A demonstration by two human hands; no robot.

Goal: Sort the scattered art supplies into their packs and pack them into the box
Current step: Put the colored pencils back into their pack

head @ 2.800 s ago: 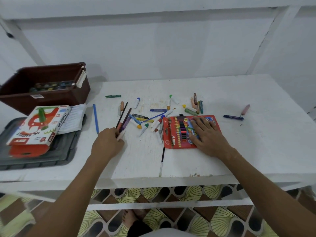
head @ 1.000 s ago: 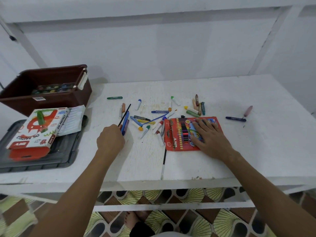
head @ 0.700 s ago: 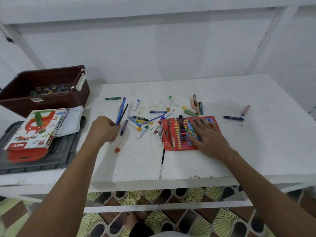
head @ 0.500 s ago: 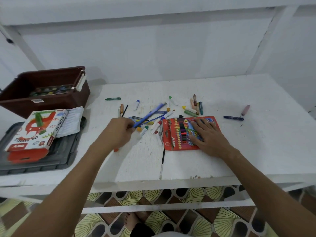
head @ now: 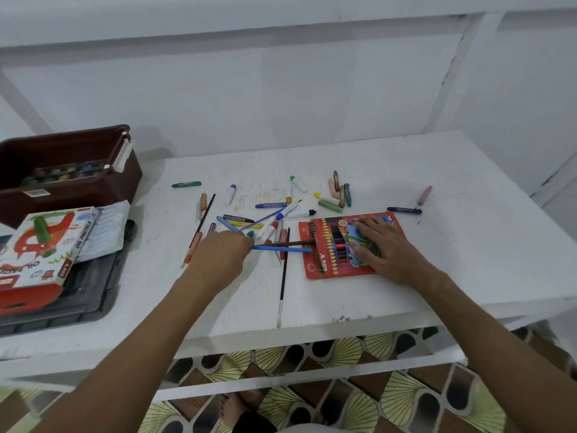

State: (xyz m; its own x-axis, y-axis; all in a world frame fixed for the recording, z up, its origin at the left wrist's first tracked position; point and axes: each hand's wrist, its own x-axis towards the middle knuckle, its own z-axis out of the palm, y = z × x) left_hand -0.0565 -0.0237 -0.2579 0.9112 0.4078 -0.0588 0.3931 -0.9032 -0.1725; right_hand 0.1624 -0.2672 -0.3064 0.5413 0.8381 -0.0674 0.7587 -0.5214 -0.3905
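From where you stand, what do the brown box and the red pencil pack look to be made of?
The brown box looks like moulded plastic: smooth walls, rounded rim, a white clip at the corner. The red pencil pack, under the right hand, seems printed card, glossy, perhaps with a clear window showing pencil shafts; the sheen leaves that open.
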